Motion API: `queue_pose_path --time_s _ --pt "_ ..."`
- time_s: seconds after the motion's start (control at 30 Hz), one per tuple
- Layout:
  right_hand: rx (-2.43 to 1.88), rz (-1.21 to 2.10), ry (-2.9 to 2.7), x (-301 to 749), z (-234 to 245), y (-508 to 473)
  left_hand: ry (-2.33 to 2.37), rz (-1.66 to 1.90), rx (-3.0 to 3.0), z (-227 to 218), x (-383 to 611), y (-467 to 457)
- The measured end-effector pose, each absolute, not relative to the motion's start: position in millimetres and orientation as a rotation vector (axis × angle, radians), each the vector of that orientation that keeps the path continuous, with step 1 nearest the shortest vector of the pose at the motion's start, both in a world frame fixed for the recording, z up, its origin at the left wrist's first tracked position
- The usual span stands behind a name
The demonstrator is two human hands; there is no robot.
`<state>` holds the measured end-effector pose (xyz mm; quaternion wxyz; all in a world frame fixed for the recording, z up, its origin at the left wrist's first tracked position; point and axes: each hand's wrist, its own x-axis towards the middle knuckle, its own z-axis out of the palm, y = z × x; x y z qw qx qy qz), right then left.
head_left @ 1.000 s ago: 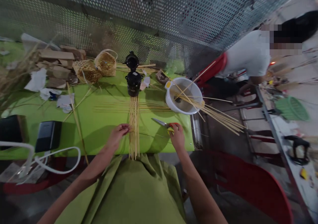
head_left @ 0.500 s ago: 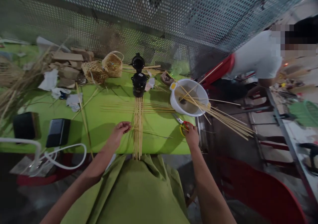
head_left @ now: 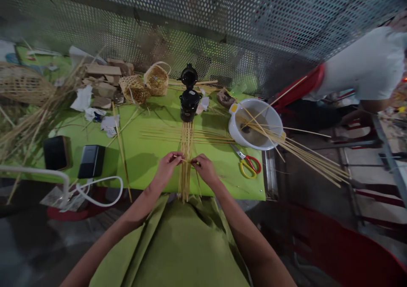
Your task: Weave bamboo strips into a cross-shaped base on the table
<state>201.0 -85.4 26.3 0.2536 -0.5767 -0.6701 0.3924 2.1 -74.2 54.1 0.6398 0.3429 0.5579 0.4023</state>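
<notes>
Nearest us, our olive apron (head_left: 184, 244) meets the table edge, where the near ends of the lengthwise strips (head_left: 185, 185) reach just over it. These pale strips lie side by side at the middle of the green table (head_left: 143, 160), their long axis running straight away from our body. Across them we hold a thin strip (head_left: 187, 161), its short visible span lying left to right, roughly square to the others. Our left hand (head_left: 168, 164) pinches narrowly at their left side, and our right hand (head_left: 205, 168) is likewise narrowed on the thin strip at their right.

Right of our hands, the scissors (head_left: 243, 156) lie with their red and yellow handles toward us and blades pointing away, leftward. Slightly farther off, the crosswise strips (head_left: 152, 135) run left to right, crossing the lengthwise ones. Beyond, a black container (head_left: 189, 107) with its lid raised stands at the lengthwise strips' far ends; we cannot tell whether they pass beneath it. To its right, the white bowl (head_left: 238, 135) holds more strips slanting out rightward. Farthest ahead rises a perforated panel (head_left: 178, 15).
</notes>
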Motion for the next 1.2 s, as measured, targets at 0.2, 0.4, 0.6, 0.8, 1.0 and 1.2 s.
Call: queue_pose_path --time_s 0.2,0.4,0.6,0.8,1.0,1.2 --pt "-1.601 1.043 -1.695 211.5 17.3 -88.6 1.501 0.707 1.327 37.4 9.7 -99.0" --pt "-1.648 1.025 -1.694 206.6 8.7 -87.8 1.424 0.247 2.015 39.6 11.4 -109.5" --pt "-1.622 1.064 -1.754 204.5 6.4 -85.6 1.454 0.057 2.106 40.6 6.1 -108.8" --pt "-1.528 1.137 -1.875 202.0 6.6 -84.1 1.405 -0.024 2.159 35.3 8.3 -113.9" --pt "-1.687 1.158 -2.054 201.7 10.1 -85.2 1.434 -0.035 2.140 30.0 8.0 -122.4" --pt "-1.915 1.172 -1.966 195.3 15.1 -87.0 1.480 -0.135 2.061 28.9 17.2 -124.5"
